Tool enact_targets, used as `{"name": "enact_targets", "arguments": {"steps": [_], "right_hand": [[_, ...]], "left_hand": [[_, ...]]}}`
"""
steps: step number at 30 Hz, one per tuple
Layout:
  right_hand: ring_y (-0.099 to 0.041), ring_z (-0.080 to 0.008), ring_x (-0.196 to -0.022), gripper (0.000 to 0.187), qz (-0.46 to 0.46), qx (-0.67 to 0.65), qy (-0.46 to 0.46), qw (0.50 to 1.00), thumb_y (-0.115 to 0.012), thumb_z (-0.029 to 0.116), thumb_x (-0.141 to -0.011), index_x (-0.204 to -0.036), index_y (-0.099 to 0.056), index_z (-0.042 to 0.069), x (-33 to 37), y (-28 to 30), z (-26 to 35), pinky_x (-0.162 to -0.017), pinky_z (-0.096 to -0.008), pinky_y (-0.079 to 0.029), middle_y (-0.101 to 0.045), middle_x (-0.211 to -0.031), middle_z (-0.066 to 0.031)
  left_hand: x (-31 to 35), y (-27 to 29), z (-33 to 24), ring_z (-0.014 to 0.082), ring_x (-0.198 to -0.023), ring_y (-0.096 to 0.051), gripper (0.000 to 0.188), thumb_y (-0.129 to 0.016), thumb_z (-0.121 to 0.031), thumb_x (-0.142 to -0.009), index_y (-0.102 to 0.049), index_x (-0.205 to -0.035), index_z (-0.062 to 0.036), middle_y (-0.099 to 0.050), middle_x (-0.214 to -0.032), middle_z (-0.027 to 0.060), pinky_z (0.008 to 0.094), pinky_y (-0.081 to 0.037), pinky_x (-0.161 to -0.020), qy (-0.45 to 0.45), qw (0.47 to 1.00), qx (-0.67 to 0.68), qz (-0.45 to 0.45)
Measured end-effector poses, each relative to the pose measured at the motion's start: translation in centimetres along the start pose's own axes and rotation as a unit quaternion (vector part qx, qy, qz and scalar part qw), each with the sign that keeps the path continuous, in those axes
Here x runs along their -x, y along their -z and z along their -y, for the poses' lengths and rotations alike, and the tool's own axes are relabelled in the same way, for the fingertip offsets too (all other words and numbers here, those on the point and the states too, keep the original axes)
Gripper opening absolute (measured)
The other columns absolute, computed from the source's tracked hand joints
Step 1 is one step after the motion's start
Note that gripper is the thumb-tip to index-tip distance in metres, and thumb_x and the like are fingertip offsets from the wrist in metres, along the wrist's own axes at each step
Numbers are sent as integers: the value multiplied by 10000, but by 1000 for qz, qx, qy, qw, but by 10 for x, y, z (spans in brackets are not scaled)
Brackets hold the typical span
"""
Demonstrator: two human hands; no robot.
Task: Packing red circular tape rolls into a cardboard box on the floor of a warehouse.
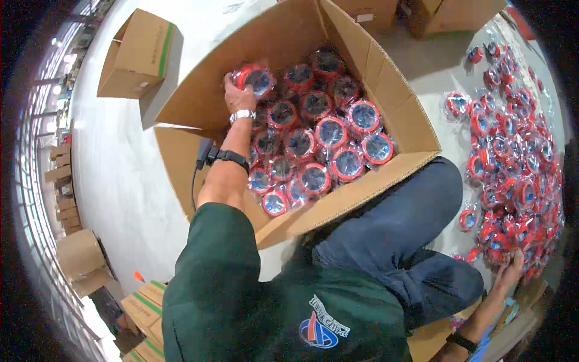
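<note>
Closed cardboard box (pixel 136 55) on the pale floor (pixel 114 163), far left. Left hand (pixel 238 96) grips a bagged red-rimmed round item (pixel 256 78) inside the open carton (pixel 395 90), filled with like items (pixel 332 142). Right hand (pixel 511 268), fingers spread, rests on the loose pile (pixel 515 157) beyond the person's knee (pixel 416 205).

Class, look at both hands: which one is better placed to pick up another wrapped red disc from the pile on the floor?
Right. The right hand rests at the edge of the pile on the floor, while the left hand is over the cardboard box, holding a wrapped disc.
</note>
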State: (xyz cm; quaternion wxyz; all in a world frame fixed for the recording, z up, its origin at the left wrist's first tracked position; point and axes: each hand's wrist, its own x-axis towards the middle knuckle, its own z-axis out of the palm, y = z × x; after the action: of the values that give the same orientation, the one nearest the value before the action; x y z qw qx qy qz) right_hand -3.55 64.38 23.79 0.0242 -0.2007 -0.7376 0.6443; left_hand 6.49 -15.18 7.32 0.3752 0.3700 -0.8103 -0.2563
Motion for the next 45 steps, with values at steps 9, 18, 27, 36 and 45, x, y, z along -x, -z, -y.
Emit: {"name": "enact_targets", "arguments": {"steps": [9,18,27,36,45], "right_hand": [[-396,-58,-481,254,-144,199,-118,962,-518,301,-891,-700,-465,143,26,178,-87,-442,-199,-309,-406,-566,64],[-552,-217,-965,320,20,453,-70,888,-474,238,-904,-1087,-590,2,-35,266,-208,-876,-323,-424,-601,-1040,-104],[-580,-170,-721,332,11,506,-2,863,-465,301,-888,-1023,-610,35,-22,227,-184,-667,-308,-445,-607,-873,-93],[-573,-152,-657,221,6,160,0,987,-489,248,-890,-928,-597,58,-3,230,-212,-618,-295,-459,-589,-783,-47],[-578,-155,-679,192,46,63,-232,970,-539,265,-863,-909,-591,86,-95,135,-226,-619,-305,-476,-603,-802,-20]], "left_hand": [[44,-115,126,406,-1036,-538,495,-579,-244,-754,-488,-1172,4,-563,-1092,255,485,-415,-898,164,968,-155,114],[-33,-98,289,297,-944,-603,329,-528,-293,-824,-673,-1005,-59,-650,-1004,188,392,-450,-839,110,941,-177,265],[11,-46,171,430,-1113,-460,595,-617,-297,-763,-460,-1248,10,-471,-1235,278,465,-348,-982,-166,888,-393,175],[14,-60,-73,251,-845,-605,279,-596,-72,-722,-603,-980,32,-634,-898,171,365,-480,-795,-164,958,-96,215],[163,-136,-518,207,-1070,-552,410,-562,-87,-852,-484,-1246,-6,-576,-1169,116,324,-415,-938,-346,713,149,591]]}}
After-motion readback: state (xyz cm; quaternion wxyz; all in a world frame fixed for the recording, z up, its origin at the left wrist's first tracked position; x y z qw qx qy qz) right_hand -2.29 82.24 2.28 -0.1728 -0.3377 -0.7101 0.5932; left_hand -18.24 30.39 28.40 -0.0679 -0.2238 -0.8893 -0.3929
